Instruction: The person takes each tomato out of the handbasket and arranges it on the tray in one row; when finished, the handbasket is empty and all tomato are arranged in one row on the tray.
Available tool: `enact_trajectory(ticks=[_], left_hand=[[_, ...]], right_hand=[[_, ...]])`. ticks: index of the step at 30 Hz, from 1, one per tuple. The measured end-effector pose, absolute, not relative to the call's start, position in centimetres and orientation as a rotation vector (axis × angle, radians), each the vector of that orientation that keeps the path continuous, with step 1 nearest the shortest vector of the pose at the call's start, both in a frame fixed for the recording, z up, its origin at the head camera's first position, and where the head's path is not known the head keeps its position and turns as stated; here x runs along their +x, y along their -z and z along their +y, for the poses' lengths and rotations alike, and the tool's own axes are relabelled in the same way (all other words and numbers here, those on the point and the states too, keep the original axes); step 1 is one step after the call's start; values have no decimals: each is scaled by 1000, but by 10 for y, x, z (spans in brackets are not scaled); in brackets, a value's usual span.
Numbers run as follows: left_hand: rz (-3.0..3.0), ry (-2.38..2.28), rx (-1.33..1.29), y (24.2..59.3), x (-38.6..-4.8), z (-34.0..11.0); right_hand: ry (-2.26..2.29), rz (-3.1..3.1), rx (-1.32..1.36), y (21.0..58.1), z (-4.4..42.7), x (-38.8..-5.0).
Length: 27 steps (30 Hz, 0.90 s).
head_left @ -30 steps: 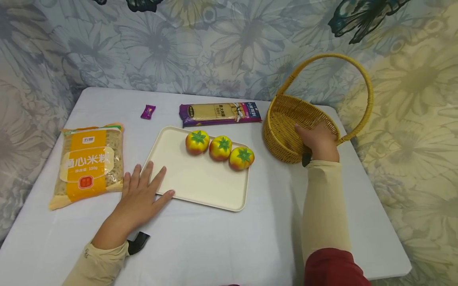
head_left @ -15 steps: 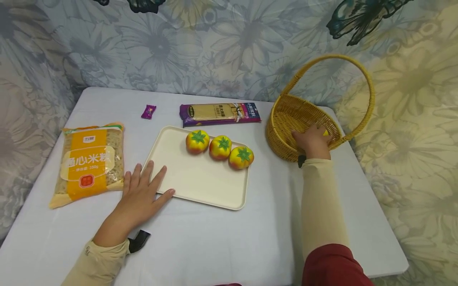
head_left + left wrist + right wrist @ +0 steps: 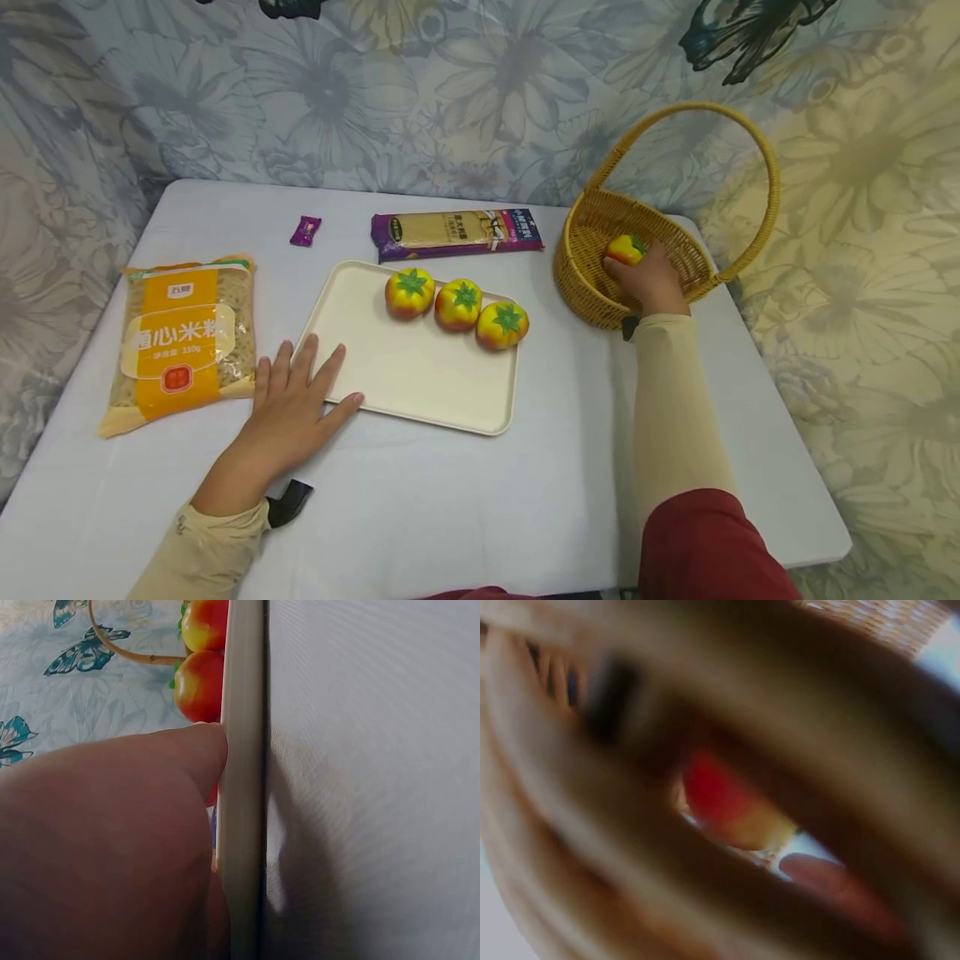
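Observation:
Inside the yellow wicker basket (image 3: 581,287) at the right, my right hand (image 3: 654,283) grips a yellow-and-red persimmon-like fruit (image 3: 622,248) with a green leafy top. Through the basket's blurred weave, the right wrist view catches that red-and-yellow fruit (image 3: 731,806) and a fingertip (image 3: 821,877). My left hand (image 3: 288,417) lies with fingers spread at the near left corner of the cream tray (image 3: 420,379); its thumb touches the tray rim (image 3: 244,750) in the left wrist view. Three similar fruits (image 3: 458,305) sit in a row along the tray's far right part.
A yellow bag of pasta (image 3: 180,342) lies left of the tray. Behind the tray are a purple pack of noodles (image 3: 457,233) and a small purple wrapped candy (image 3: 305,231). The basket's tall arched handle (image 3: 772,183) rises over its right side. Floral cloth (image 3: 480,100) hangs behind the table.
My right hand has shifted slightly left inside the basket and lifted a persimmon-like fruit into view, hidden at first behind the hand. My left hand stays at the tray corner.

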State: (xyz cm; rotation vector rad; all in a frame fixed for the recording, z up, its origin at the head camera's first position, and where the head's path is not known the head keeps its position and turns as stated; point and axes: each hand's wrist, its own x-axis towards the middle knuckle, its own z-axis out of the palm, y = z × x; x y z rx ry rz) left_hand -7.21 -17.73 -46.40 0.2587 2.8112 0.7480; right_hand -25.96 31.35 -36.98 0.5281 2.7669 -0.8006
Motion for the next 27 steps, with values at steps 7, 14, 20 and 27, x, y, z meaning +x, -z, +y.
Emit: enact_trajectory(ticks=[7,14,20,27], left_hand=[[2797,-726,257,464,-74,-178],[2796,-741,267,463,-73,-177],[2795,-746,272,465,-73,-177],[2795,-745,260,464,-72,-177]], right_hand=[[854,2748,493,376,319,-274],[877,2757,371,379,317,-280],[879,2752,319,378,315,-289],[786,2780,199,375,311,-299]])
